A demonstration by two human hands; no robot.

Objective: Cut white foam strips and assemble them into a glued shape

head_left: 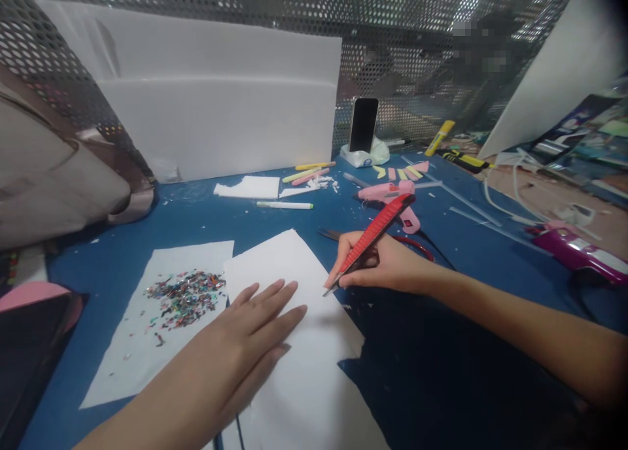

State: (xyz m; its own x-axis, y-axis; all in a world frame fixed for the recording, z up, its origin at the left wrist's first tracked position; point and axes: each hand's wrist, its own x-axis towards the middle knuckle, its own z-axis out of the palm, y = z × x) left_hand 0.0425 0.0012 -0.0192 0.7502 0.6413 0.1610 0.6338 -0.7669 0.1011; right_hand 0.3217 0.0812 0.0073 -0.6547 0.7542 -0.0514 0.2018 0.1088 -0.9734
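Observation:
My left hand (pixel 255 339) lies flat on a white sheet of board (pixel 314 384), fingers stretched out. In my right hand (pixel 377 260) is a red utility knife (pixel 375 231), gripped like a pen, its metal tip on or just above the sheet near the right edge. That edge has a notch lower down. Left of the sheet, a white paper (pixel 132 345) carries a heap of small shiny coloured bits (pixel 189 296). Scissors (pixel 330 235) with a red handle lie partly hidden behind my right hand.
A pink glue gun (pixel 392 191) lies beyond my right hand. White foam scraps (pixel 250 187) and pens (pixel 284 205) lie at the back. A phone (pixel 364 124) stands upright there. A purple tool (pixel 583 250) and cables sit right. A dark-screened device (pixel 34 358) is at left.

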